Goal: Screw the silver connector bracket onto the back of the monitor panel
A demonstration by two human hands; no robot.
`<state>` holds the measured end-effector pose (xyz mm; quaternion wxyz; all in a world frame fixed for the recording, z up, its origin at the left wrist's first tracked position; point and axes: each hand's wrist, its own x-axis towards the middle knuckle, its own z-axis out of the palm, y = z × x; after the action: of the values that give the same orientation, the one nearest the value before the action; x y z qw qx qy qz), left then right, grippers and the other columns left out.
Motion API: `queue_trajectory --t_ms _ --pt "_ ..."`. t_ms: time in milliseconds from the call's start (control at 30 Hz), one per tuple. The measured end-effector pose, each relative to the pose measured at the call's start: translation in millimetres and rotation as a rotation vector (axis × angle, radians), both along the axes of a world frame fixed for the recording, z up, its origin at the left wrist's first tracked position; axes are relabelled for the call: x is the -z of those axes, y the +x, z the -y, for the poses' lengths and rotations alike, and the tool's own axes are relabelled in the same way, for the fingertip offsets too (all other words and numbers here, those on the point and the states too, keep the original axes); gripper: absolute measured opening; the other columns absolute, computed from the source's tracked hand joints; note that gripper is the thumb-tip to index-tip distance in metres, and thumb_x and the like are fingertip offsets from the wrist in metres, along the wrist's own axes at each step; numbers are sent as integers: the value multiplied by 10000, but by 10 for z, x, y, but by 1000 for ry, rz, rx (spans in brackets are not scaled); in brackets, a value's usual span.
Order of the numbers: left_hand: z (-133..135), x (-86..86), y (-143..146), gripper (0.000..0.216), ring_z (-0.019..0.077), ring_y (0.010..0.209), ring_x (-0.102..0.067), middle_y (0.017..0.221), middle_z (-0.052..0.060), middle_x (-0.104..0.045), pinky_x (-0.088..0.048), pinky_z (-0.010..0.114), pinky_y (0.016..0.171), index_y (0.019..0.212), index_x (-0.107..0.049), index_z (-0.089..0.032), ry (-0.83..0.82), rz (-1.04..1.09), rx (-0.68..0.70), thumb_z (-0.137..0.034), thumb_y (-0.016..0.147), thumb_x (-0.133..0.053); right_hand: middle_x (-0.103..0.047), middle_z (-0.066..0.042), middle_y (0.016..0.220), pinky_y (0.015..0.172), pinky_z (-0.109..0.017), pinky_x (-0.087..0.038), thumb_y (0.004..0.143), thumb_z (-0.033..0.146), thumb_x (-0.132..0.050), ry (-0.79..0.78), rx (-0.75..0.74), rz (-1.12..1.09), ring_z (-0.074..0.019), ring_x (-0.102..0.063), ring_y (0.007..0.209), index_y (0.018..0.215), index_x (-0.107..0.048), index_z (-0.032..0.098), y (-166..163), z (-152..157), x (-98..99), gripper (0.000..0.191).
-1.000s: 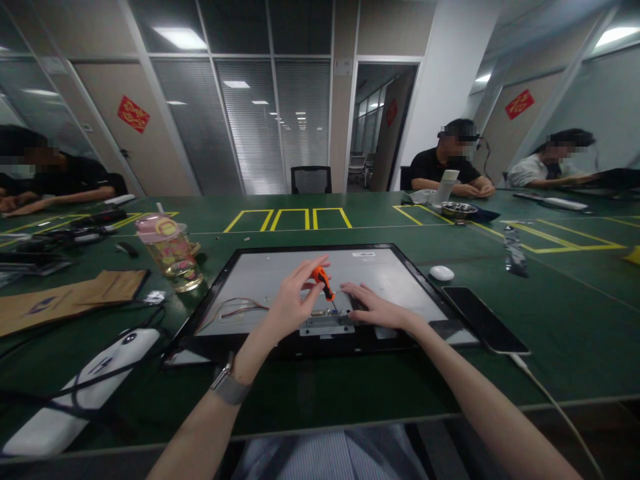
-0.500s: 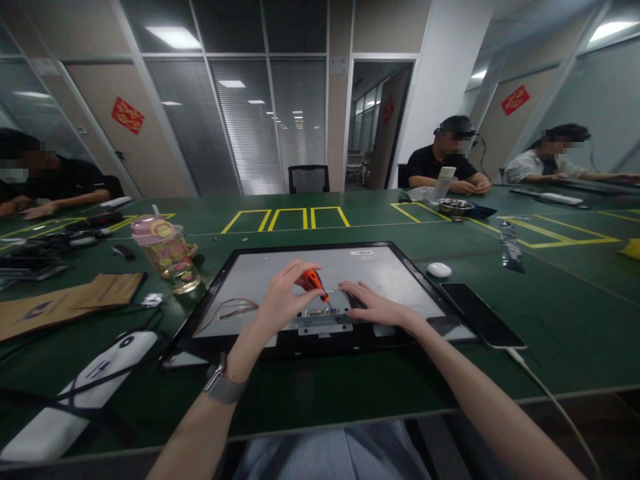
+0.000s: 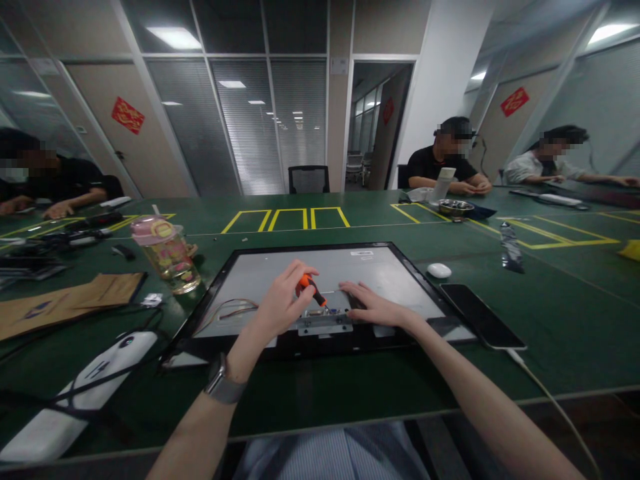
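item 1. left hand (image 3: 280, 305): fingers clenched around the orange handle of a small screwdriver (image 3: 310, 287). a watch (image 3: 220, 385) sits on the wrist.

item 2. screwdriver: tilted, handle up and to the left, tip down and to the right at the metal bracket (image 3: 324, 325). whether the tip sits in a screw is too small to tell.

item 3. right hand (image 3: 373, 307): released, palm down, fingers spread flat on the panel just right of the bracket, grasping nothing.

item 4. monitor panel (image 3: 385, 263): lies flat on the green table (image 3: 575, 320), grey back up, black frame around it, in the near centre. the bracket is at the middle of its near edge.

item 5. wires (image 3: 235, 308): thin, coloured, curving over the panel's back, left of the left hand.

item 6. left of the panel: a clear bottle (image 3: 167, 257) with a pink lid, upright. brown paper envelopes (image 3: 70, 300) lie further left. a white device (image 3: 75, 400) wrapped by a black cord is at the near left.

item 7. right of the panel: a small white case (image 3: 439, 270), and nearer, a dark phone (image 3: 480, 315) lying flat with a cable at its near end.

item 8. far side: a metal bowl (image 3: 455, 207) at the far right, before a seated person. other people sit far left and far right.
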<state>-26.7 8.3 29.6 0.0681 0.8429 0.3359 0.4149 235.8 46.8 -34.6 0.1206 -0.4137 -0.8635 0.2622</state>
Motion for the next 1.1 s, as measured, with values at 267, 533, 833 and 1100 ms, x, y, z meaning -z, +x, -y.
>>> queue_trajectory --t_ms 267,533,833,1100 --pt "-50 60 62 120 130 736 -626 866 23 -632 -531 250 657 1011 -602 -179 -53 134 19 -245 925 -552 -303 -150 1611 1238 -537 -49 896 447 -547 -4 1 3 -299 -216 1512 1508 -336 165 0 5 -8 706" --pt "17 35 48 194 128 797 -647 949 39 -641 -550 264 717 1046 -584 -177 -97 105 89 -130 863 -538 -325 -110 1608 1240 -541 -52 895 437 -565 8 -7 -22 -299 -230 1508 1502 -353 217 4 -9 14 680" --pt "-41 67 60 181 118 691 -614 849 13 -653 -532 239 631 986 -614 -185 54 102 14 -305 868 -679 -325 -130 1605 1238 -547 -56 893 458 -555 9 -4 -12 -298 -229 1509 1504 -347 197 -2 -3 16 696" --pt "1 56 54 302 130 793 -637 1015 54 -647 -556 285 748 1142 -543 -186 -150 81 67 -125 846 -551 -307 -106 1617 1240 -546 -71 899 442 -553 12 -9 -5 -291 -224 1511 1511 -335 231 2 1 8 683"
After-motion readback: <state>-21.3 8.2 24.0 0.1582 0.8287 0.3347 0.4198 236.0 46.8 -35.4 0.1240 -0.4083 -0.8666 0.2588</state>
